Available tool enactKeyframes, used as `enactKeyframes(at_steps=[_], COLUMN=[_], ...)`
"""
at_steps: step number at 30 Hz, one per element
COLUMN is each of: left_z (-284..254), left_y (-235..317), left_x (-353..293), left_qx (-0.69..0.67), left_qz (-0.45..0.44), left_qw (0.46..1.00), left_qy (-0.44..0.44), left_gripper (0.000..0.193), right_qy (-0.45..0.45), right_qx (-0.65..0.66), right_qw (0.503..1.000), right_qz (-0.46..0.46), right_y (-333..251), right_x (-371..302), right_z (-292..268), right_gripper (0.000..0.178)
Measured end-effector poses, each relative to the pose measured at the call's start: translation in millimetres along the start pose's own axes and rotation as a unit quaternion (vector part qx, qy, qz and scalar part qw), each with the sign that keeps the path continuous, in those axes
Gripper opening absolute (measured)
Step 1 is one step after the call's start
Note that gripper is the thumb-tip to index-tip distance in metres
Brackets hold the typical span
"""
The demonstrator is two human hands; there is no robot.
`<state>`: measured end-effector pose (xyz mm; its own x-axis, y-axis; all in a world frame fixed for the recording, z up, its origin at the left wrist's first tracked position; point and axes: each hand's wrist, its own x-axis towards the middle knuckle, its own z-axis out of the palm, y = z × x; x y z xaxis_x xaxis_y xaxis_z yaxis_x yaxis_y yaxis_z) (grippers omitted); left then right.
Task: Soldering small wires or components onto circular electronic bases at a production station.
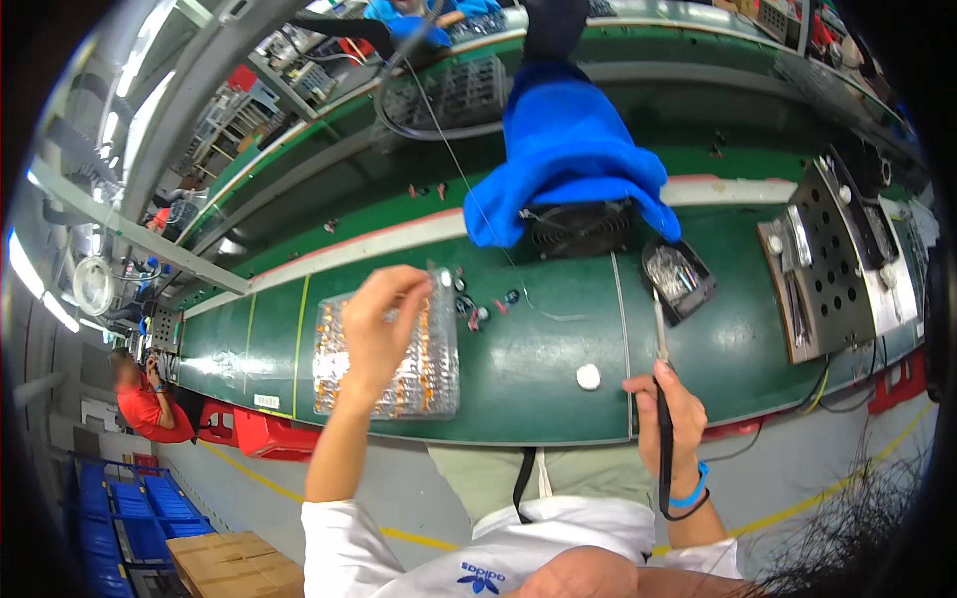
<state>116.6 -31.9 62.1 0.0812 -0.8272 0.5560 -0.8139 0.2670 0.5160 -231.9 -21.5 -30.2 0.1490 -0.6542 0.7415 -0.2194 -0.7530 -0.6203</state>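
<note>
Green surface (538,409): one clear tray (449,384) beneath your left hand (379,324), grip impossible to tell; one black-handled tool (660,334), gripped firmly in your right hand (682,414).

Tube lights (28,267) glow at left; yellow lines (419,540) cross the grey floor (404,488)

A white short-sleeved shirt (419,560) with a blue print (478,576), pale green trousers (588,470), and a blue wristband (690,486) on the right.
</note>
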Motion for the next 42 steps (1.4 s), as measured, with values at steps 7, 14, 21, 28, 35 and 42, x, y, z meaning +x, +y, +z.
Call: enactKeyframes(at_steps=[7,14,21,28,35,42], left_z=[81.8,104.2,108.3,102.4,105.2,97.1], left_y=[69.8,87.4,98.1,101.6,80.5,79.4], left_x=[-63.3,-83.2,-90.5,-88.4,-84.5,-87.1], left_qx=[-0.177,-0.189,-0.069,-0.084,-0.159,-0.196], left_qz=[-0.045,-0.012,0.07,0.022,0.024,0.021], left_qw=[0.982,0.982,0.995,0.995,0.982,0.977], left_qy=[-0.045,-0.016,-0.017,-0.053,-0.094,-0.078], left_gripper=[0.021,0.023,0.025,0.027,0.03,0.029], right_qy=[-0.071,-0.068,-0.087,-0.133,-0.064,-0.169], right_qx=[0.009,-0.013,-0.027,-0.109,-0.069,-0.118], right_qw=[0.997,0.998,0.995,0.983,0.995,0.977], right_qz=[0.013,0.008,-0.029,-0.063,-0.02,-0.06], right_y=[0.7,-5.2,-1.8,-11.2,-3.0,-7.9], right_x=[2.2,5.3,0.7,8.3,8.2,2.3], right_z=[8.0,11.2,11.8,14.0,17.3,17.4], right_gripper=[0.03,0.022,0.037,0.043,0.035,0.051])
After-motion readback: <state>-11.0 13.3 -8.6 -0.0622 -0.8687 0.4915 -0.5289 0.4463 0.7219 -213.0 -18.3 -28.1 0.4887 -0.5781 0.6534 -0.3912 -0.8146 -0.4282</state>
